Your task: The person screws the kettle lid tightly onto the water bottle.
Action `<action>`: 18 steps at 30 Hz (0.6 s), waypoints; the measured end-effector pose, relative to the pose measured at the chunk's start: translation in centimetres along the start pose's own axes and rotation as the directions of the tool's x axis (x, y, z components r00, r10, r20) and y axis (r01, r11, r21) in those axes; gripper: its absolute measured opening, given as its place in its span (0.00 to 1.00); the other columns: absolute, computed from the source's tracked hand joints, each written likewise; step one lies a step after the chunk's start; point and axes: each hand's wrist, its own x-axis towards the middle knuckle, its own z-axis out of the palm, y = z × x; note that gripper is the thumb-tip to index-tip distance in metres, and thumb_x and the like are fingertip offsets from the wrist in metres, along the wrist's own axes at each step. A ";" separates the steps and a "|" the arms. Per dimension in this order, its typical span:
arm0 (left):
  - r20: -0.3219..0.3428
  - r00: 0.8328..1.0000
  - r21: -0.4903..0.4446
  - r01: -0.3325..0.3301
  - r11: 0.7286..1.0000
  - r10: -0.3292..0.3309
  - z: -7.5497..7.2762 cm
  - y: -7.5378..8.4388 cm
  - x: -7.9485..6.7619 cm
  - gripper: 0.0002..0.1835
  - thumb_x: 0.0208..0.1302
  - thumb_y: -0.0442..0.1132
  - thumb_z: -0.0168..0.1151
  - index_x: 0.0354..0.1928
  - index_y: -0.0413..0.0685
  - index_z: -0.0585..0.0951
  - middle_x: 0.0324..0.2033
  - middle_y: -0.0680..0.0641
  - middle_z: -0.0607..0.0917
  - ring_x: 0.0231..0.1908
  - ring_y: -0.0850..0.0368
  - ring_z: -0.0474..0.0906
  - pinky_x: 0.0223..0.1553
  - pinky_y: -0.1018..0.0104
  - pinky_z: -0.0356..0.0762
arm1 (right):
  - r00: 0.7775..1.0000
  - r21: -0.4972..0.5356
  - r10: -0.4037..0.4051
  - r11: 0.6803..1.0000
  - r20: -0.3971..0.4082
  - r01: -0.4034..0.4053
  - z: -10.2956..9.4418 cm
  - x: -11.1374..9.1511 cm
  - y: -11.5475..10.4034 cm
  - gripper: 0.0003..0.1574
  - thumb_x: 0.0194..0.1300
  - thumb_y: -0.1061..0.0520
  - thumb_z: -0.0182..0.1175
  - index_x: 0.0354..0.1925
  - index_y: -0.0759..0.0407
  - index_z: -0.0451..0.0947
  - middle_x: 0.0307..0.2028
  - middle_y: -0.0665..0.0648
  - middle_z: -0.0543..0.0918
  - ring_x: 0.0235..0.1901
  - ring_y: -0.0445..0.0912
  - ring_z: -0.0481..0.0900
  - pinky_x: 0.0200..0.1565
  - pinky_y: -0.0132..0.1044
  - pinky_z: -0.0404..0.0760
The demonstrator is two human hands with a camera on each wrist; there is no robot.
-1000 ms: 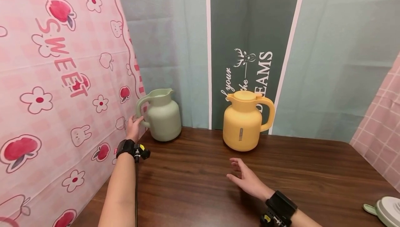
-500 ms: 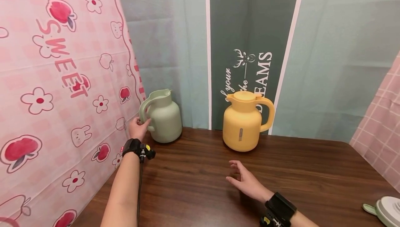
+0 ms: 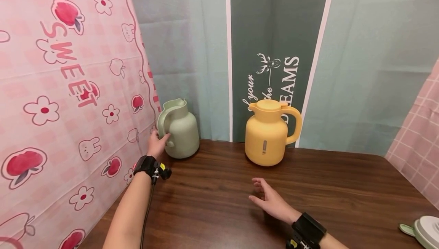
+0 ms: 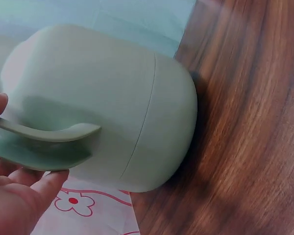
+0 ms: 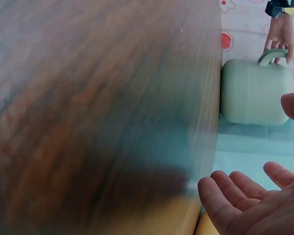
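A pale green thermos jug [image 3: 185, 134] with an open top stands on the wooden table at the back left. My left hand [image 3: 158, 142] holds its handle [image 4: 54, 134], thumb on one side and fingers on the other. The handle points toward the front left. My right hand [image 3: 271, 199] is held over the table with its fingers spread loosely and nothing in them. Closest to it, a yellow thermos jug [image 3: 265, 138] stands upright with its lid on, its handle to the right.
At the right edge of the table [image 3: 212, 203] lies a round white and green lid [image 3: 428, 230], partly cut off. A pink patterned cloth [image 3: 75, 127] hangs at the left, close beside the green jug. A grey-green curtain [image 3: 171, 51] hangs behind both jugs.
My left hand has closed round the green jug's handle. The jug has turned, its handle swinging from the left toward the front. The right hand has hardly moved.
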 end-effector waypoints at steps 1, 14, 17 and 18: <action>-0.002 1.000 -0.001 -0.001 1.000 0.001 -0.1 0.0 -0.1 0.20 0.69 0.41 0.54 0.50 0.30 0.66 0.48 0.31 0.73 0.47 0.40 0.72 0.47 0.53 0.70 | 1.000 0.002 0.000 1.000 0.004 0.000 0.0 0.0 0.0 0.36 0.66 0.52 0.60 0.64 0.65 0.59 0.59 0.71 0.68 0.58 0.62 0.69 0.53 0.57 0.72; 0.117 0.991 -0.116 -0.051 0.992 0.065 -0.6 -0.1 -1.3 0.24 0.70 0.37 0.52 0.63 0.33 0.63 0.58 0.31 0.71 0.56 0.44 0.68 0.52 0.53 0.67 | 1.000 0.002 0.003 1.000 -0.005 -0.003 0.3 0.2 0.2 0.36 0.66 0.51 0.60 0.64 0.64 0.59 0.59 0.70 0.68 0.57 0.60 0.70 0.53 0.56 0.72; 0.147 0.987 -0.107 -0.052 0.993 0.067 -0.8 -0.1 -1.7 0.22 0.70 0.38 0.53 0.62 0.34 0.69 0.56 0.32 0.74 0.50 0.46 0.72 0.47 0.58 0.71 | 1.000 0.004 -0.005 1.000 -0.003 0.005 0.3 0.2 0.0 0.36 0.66 0.51 0.60 0.64 0.64 0.59 0.59 0.70 0.68 0.57 0.61 0.70 0.52 0.56 0.72; 0.153 0.986 -0.109 -0.049 0.993 0.066 -0.9 0.0 -1.8 0.22 0.70 0.38 0.53 0.62 0.34 0.70 0.54 0.32 0.75 0.47 0.47 0.73 0.45 0.61 0.72 | 1.000 0.005 -0.008 1.000 -0.003 0.008 0.3 0.2 -0.1 0.36 0.66 0.52 0.60 0.64 0.64 0.59 0.59 0.71 0.68 0.57 0.61 0.70 0.52 0.56 0.72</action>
